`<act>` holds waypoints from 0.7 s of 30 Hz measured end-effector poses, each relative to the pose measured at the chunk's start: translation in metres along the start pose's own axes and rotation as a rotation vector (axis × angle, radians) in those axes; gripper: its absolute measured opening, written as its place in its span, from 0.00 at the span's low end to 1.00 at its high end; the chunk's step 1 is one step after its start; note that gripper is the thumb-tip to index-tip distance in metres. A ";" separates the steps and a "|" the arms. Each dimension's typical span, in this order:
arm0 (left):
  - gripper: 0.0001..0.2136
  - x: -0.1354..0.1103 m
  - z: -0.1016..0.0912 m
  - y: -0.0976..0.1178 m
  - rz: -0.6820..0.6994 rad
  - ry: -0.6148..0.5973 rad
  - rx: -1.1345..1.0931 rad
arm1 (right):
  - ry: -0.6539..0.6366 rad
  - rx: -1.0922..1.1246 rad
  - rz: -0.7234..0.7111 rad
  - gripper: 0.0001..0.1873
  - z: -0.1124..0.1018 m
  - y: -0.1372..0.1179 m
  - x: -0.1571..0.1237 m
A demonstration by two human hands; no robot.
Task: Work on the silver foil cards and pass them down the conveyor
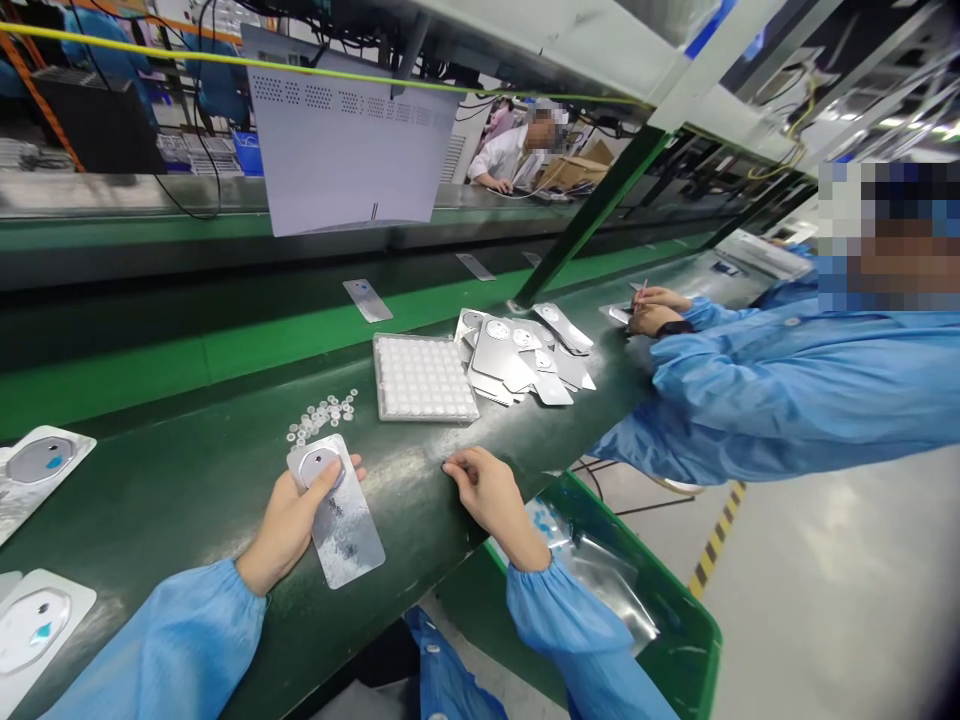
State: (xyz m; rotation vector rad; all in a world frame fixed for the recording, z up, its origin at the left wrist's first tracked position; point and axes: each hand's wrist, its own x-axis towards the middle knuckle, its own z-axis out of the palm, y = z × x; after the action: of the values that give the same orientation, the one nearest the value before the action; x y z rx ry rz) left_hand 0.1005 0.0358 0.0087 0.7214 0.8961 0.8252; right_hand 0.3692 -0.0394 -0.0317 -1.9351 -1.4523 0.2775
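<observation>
My left hand (289, 520) grips a flat silver metal plate (346, 530) with a round cut-out near its top, my thumb pressing on the round part. The plate lies low over the green workbench (187, 480). My right hand (484, 490) rests at the bench's front edge with its fingers curled under; whether anything is in them is hidden. A scatter of small white round discs (324, 415) lies just beyond the plate. Farther back sits a white tray (424, 378) filled with rows of the same discs.
A heap of silver plates (521, 355) lies right of the tray. More plates (37, 465) sit at the far left. A co-worker in a blue coat (787, 390) works at the right. A green bin (675, 620) stands under the bench edge. A green belt (225, 345) runs behind.
</observation>
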 end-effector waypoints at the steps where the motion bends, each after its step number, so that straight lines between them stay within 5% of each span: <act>1: 0.29 0.001 -0.001 -0.001 0.004 -0.007 -0.001 | -0.010 0.002 0.005 0.09 0.001 -0.001 0.001; 8: 0.29 0.000 -0.001 0.003 0.020 -0.028 -0.015 | -0.097 0.130 0.042 0.14 -0.008 -0.006 0.009; 14: 0.26 -0.011 0.011 0.008 -0.067 -0.018 0.027 | -0.053 0.328 0.261 0.28 -0.102 0.051 -0.051; 17: 0.18 0.013 0.061 0.006 0.009 -0.116 0.132 | 0.108 0.356 0.495 0.36 -0.121 0.103 -0.100; 21: 0.13 0.064 0.167 0.015 0.158 -0.308 0.246 | 0.248 0.213 0.642 0.30 -0.095 0.149 -0.135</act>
State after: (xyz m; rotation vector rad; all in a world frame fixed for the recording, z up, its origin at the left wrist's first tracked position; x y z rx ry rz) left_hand 0.2663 0.0653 0.0713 1.1139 0.6738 0.7231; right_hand 0.4867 -0.2199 -0.0866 -2.1163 -0.5885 0.4391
